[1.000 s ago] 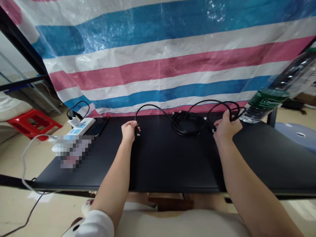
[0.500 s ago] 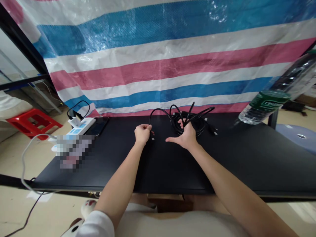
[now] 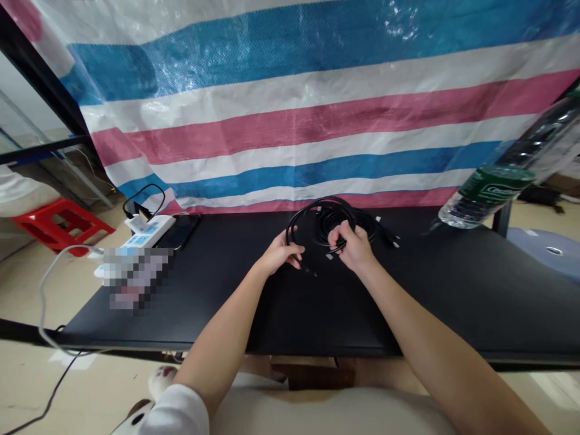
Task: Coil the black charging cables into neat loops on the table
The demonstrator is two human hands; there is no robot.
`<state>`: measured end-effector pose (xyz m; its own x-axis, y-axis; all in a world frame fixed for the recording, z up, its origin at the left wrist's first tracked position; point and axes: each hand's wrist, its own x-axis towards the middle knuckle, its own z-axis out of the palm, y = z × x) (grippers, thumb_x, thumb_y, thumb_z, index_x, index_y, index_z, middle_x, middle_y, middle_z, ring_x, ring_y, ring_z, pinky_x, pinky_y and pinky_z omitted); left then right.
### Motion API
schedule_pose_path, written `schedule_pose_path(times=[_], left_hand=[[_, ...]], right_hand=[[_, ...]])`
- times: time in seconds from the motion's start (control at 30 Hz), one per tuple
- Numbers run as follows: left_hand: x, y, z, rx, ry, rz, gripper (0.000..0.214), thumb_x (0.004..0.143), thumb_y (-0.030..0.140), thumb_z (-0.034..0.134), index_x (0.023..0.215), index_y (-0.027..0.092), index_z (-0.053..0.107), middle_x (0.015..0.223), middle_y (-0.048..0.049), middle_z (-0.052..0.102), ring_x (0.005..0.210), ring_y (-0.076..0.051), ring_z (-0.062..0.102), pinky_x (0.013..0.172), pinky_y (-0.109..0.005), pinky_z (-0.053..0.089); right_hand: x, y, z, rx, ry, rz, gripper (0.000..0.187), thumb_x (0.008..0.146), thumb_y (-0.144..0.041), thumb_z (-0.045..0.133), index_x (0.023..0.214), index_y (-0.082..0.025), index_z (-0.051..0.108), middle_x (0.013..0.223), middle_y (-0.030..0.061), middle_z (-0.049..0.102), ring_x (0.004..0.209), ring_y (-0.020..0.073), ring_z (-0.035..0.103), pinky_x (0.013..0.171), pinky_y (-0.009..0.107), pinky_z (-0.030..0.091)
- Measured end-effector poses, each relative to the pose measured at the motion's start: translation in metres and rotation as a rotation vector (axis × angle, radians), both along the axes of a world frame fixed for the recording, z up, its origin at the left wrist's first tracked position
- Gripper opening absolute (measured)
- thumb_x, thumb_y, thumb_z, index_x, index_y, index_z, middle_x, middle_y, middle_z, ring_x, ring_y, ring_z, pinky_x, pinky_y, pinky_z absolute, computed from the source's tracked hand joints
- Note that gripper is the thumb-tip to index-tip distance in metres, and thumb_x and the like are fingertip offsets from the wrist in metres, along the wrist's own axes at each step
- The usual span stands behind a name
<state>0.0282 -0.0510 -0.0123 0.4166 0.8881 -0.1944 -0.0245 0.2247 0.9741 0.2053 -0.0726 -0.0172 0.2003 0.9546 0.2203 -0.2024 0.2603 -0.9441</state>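
Note:
My left hand (image 3: 281, 254) grips one side of a looped black cable (image 3: 312, 205), its fingers and thumb closed around the strands. A connector end (image 3: 309, 270) pokes out just below that hand. On the loop's other side, my right hand (image 3: 351, 243) is curled shut around the same cable. Behind my right hand, more coiled black cable (image 3: 369, 222) lies on the black table (image 3: 317, 320), with plug ends (image 3: 393, 239) sticking out to the right. Whether the held loop joins that coil, I cannot tell.
A large water bottle (image 3: 487, 187) stands at the back right. Toward the left lie a white power strip (image 3: 151, 232), a phone (image 3: 183, 232) and a blurred-out item (image 3: 145, 281). A striped sheet (image 3: 290, 133) hangs behind the table. A red stool (image 3: 58, 223) stands beyond the left edge.
The loose cable strands have become a rounder loop between my hands. My left hand has moved slightly right and turned; my right hand's spread thumb has closed onto the cable.

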Motion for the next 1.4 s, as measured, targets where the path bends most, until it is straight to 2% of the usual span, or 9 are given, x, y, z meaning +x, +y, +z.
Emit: schedule_pose_path(times=[0.13,0.3,0.5,0.6,0.73,0.87,1.03,1.3,1.4], left_hand=[[0.008,-0.004,0.0,0.038,0.101,0.106,0.057,0.069,0.031,0.078,0.119,0.017,0.055,0.054,0.0068,0.055,0.04,-0.011,0.052,0.037,-0.022,0.042],[0.013,0.001,-0.003,0.116,0.101,0.248,0.029,0.073,0.041,0.074,0.073,0.018,0.056,0.053,0.0054,0.051,0.044,-0.009,0.05,0.041,-0.019,0.038],[0.007,0.007,-0.008,0.336,0.304,0.433,0.008,0.078,0.019,0.061,0.082,0.023,0.056,0.053,0.0049,0.055,0.054,-0.016,0.058,0.061,-0.027,0.048],[0.0,0.008,-0.007,0.445,0.491,0.487,0.034,0.077,0.017,0.06,0.11,0.025,0.058,0.066,-0.0009,0.065,0.072,-0.025,0.067,0.075,-0.035,0.05],[-0.006,0.007,-0.002,0.451,0.921,0.405,0.038,0.082,0.017,0.052,0.119,0.021,0.058,0.096,-0.0144,0.071,0.096,-0.033,0.068,0.088,-0.043,0.047],[-0.01,0.009,0.002,0.37,1.229,0.38,0.033,0.085,0.016,0.041,0.11,0.012,0.063,0.111,-0.0237,0.065,0.105,-0.036,0.065,0.09,-0.045,0.046],[-0.018,0.013,0.001,0.436,1.212,0.425,0.041,0.082,0.029,0.053,0.119,0.013,0.06,0.122,-0.0227,0.059,0.114,-0.035,0.06,0.091,-0.041,0.047],[-0.021,0.007,0.003,0.545,1.18,0.002,0.083,0.059,0.062,0.072,0.13,0.022,0.055,0.155,-0.0207,0.032,0.143,-0.044,0.025,0.11,-0.054,0.027],[-0.026,0.008,0.004,0.581,1.138,-0.035,0.079,0.055,0.058,0.076,0.123,0.022,0.061,0.154,-0.0179,0.034,0.14,-0.043,0.032,0.109,-0.049,0.033]], right_hand=[[-0.005,-0.007,0.002,-0.04,0.015,0.318,0.068,0.055,-0.079,0.068,0.045,-0.023,0.03,0.045,-0.0052,0.034,0.042,0.0086,0.032,0.03,0.019,0.023],[-0.001,-0.006,0.0,-0.09,0.007,0.357,0.072,0.052,-0.084,0.064,0.044,-0.024,0.024,0.042,-0.0062,0.028,0.042,0.0101,0.031,0.029,0.02,0.023],[-0.007,0.005,-0.018,-0.096,-0.355,-0.094,0.053,0.063,-0.075,0.061,0.057,-0.024,0.047,0.043,-0.0032,0.048,0.04,0.0135,0.045,0.041,0.028,0.042],[-0.007,0.009,-0.029,0.032,-0.638,-0.325,0.036,0.071,-0.058,0.062,0.077,-0.022,0.06,0.056,0.0004,0.06,0.056,0.0202,0.06,0.063,0.038,0.054],[-0.007,0.008,-0.039,0.129,-0.949,-0.375,0.045,0.075,-0.044,0.061,0.113,-0.02,0.063,0.091,0.0106,0.07,0.086,0.0285,0.067,0.079,0.047,0.055],[-0.014,0.004,-0.043,0.254,-1.229,-0.127,0.045,0.079,-0.047,0.061,0.117,-0.023,0.066,0.131,0.0161,0.059,0.118,0.0338,0.057,0.098,0.054,0.046],[-0.017,0.005,-0.051,0.235,-1.363,0.087,0.056,0.083,-0.059,0.054,0.124,-0.022,0.064,0.143,0.0175,0.05,0.135,0.0377,0.042,0.104,0.059,0.04],[-0.014,0.012,-0.056,0.252,-1.295,0.054,0.056,0.086,-0.052,0.053,0.132,-0.021,0.057,0.139,0.0156,0.054,0.134,0.0338,0.045,0.107,0.057,0.042],[-0.015,0.01,-0.05,0.271,-1.272,0.029,0.047,0.086,-0.044,0.055,0.126,-0.019,0.061,0.136,0.0157,0.056,0.13,0.0327,0.048,0.106,0.055,0.043]])
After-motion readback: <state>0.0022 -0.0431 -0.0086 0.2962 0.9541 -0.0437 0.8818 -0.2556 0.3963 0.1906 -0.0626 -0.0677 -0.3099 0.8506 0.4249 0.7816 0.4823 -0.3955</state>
